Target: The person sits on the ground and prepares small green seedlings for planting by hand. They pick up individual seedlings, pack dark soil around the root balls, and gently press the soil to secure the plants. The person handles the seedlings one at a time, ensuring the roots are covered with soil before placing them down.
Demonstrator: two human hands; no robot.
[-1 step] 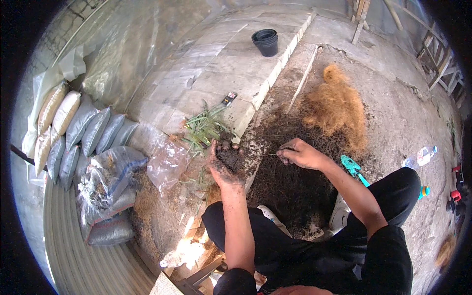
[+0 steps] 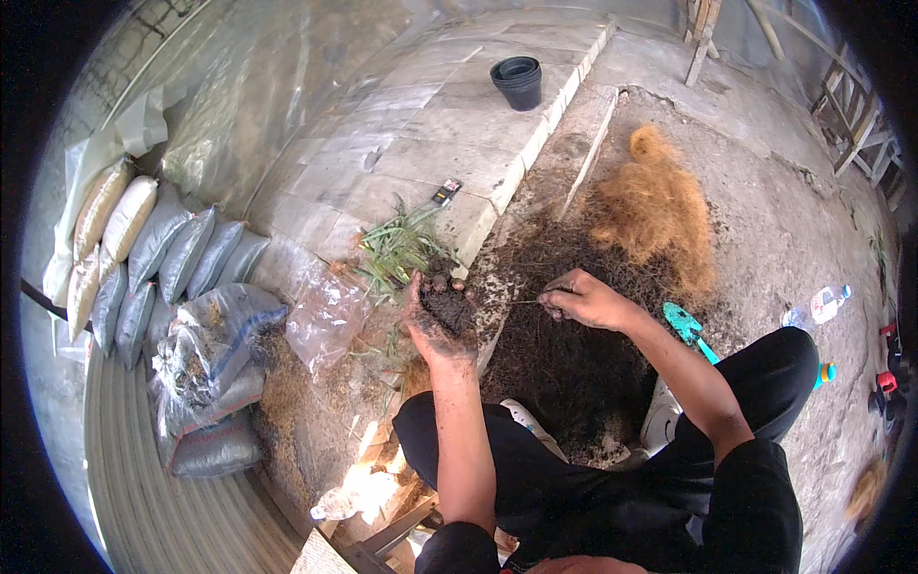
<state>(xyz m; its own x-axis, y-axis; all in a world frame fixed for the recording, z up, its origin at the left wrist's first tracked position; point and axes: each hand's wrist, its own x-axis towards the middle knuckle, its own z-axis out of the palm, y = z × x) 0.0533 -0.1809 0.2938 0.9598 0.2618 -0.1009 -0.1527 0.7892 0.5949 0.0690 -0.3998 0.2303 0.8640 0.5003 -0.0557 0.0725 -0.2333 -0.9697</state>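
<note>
My left hand point(image 2: 439, 340) is turned palm up, its soiled fingers curled around a clump of dark soil point(image 2: 448, 308). Just beyond its fingertips lie green long-leaved plants point(image 2: 397, 247). To the right, my right hand point(image 2: 583, 300) hovers over the heap of dark, fibrous soil point(image 2: 574, 359) between my feet. Its thumb and fingers pinch a thin pale strand point(image 2: 522, 302), which points toward my left hand. Smudges of soil cover both hands.
Brown coconut fibre point(image 2: 655, 210) lies beyond the soil. A turquoise trowel point(image 2: 687, 327) and a plastic bottle point(image 2: 824, 303) are at right. Black nested pots point(image 2: 516, 84) stand on the raised slab. Filled bags point(image 2: 186, 253) are stacked at left, near clear plastic point(image 2: 325, 316).
</note>
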